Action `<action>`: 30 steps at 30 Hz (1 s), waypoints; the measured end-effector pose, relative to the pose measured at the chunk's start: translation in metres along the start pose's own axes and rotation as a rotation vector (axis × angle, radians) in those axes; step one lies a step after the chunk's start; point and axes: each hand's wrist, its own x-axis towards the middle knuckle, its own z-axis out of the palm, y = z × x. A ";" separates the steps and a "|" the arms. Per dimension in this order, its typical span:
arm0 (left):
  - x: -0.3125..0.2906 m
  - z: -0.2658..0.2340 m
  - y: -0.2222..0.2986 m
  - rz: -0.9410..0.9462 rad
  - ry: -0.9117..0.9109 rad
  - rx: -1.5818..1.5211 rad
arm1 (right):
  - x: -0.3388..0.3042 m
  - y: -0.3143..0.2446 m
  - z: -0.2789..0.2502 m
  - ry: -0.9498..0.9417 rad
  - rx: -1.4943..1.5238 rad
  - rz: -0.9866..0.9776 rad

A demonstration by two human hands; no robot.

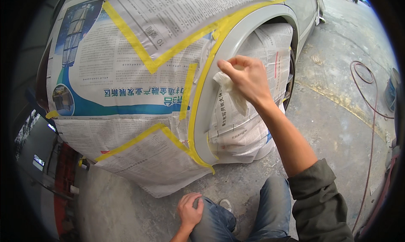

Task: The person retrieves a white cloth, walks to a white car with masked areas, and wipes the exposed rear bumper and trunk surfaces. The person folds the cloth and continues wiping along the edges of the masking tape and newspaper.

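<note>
My right hand is closed around a crumpled whitish cloth, its fingers close to the grey wheel arch of a car. Part of the cloth hangs down below the fist, in front of the newspaper that covers the wheel. Yellow masking tape runs along the outer edge of the arch, bordering the newspaper sheets over the car body. Lower down, my left hand lies on my left knee with its fingers loosely extended and nothing in it.
A thin reddish hose loops across the concrete floor on the right, near a blue bucket. A red metal structure stands at the left. Part of the tyre shows past the newspaper.
</note>
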 end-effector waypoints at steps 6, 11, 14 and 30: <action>-0.001 -0.001 -0.001 -0.007 0.005 0.012 | -0.007 0.004 0.028 0.035 0.306 0.208; 0.001 0.000 -0.001 -0.015 -0.010 0.007 | 0.007 -0.003 0.032 0.092 0.522 0.274; 0.002 0.000 0.002 -0.032 -0.015 0.012 | -0.014 0.001 0.039 0.052 0.411 0.335; 0.004 0.002 0.002 -0.020 -0.005 0.012 | -0.011 0.003 0.040 0.134 0.446 0.291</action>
